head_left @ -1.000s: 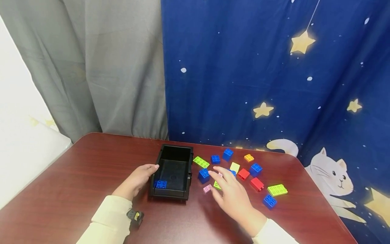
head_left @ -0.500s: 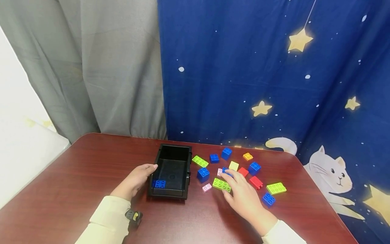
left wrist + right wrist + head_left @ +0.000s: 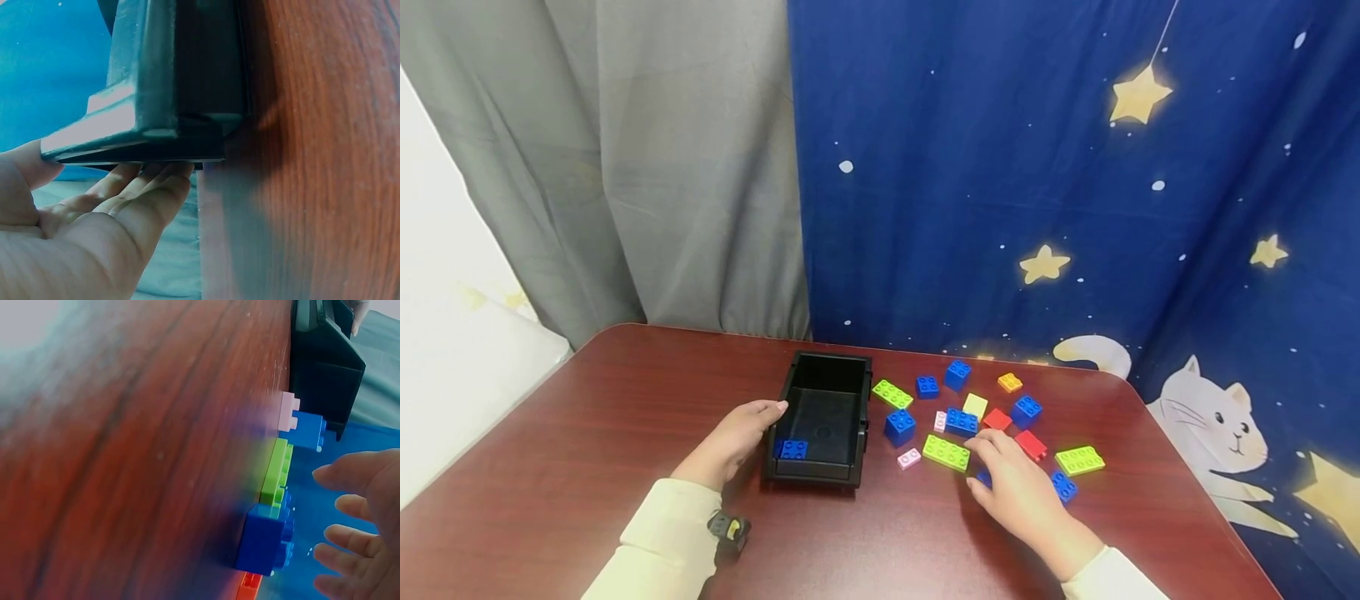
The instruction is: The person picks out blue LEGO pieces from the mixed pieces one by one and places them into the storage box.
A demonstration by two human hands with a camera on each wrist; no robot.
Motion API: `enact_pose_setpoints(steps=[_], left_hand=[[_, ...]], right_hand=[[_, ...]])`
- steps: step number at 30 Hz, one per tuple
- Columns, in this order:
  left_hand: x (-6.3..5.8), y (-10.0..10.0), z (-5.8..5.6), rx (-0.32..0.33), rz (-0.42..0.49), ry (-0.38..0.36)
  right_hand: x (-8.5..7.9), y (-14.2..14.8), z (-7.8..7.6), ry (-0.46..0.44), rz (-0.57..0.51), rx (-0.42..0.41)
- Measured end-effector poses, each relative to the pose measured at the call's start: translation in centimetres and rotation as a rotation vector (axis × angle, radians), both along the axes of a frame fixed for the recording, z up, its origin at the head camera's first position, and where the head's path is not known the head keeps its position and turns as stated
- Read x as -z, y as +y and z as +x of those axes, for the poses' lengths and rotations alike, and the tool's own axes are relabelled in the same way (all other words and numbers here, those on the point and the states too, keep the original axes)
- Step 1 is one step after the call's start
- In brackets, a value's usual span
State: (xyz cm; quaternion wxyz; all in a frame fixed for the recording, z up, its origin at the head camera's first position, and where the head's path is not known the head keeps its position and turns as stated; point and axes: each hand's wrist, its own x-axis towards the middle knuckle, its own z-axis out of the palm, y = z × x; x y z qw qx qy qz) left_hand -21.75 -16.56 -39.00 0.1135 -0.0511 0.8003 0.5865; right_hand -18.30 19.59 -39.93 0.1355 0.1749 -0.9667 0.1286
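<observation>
On the red-brown table (image 3: 880,546), bricks (image 3: 946,452) lie before a starry blue curtain (image 3: 940,183).

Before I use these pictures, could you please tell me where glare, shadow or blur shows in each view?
Head view: white area at left washed out, soft shadow below the right hand; left wrist view: bluish tint, glare on the box, shadow on the table; right wrist view: whitish glare at top left, table grain blurred, nearer blue brick crisper.
</observation>
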Motion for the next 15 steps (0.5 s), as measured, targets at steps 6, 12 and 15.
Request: enact_pose_setpoints(steps=[6,12,15], left_hand=[[-0.04,-0.08,0.00,0.000,0.001,-0.005],[-0.15,0.00,0.01,0.000,-0.002,-0.006],[-0.21,0.05,0.07,0.001,-0.004,-0.009]], right_hand=[[-0.04,0.29,0.15,-0.069,0.010,0.021],[0.02,0.50,0.36,-0.147,0.025,0.033],[0.13,0.67,0.50,-0.170,0.037,0.036]])
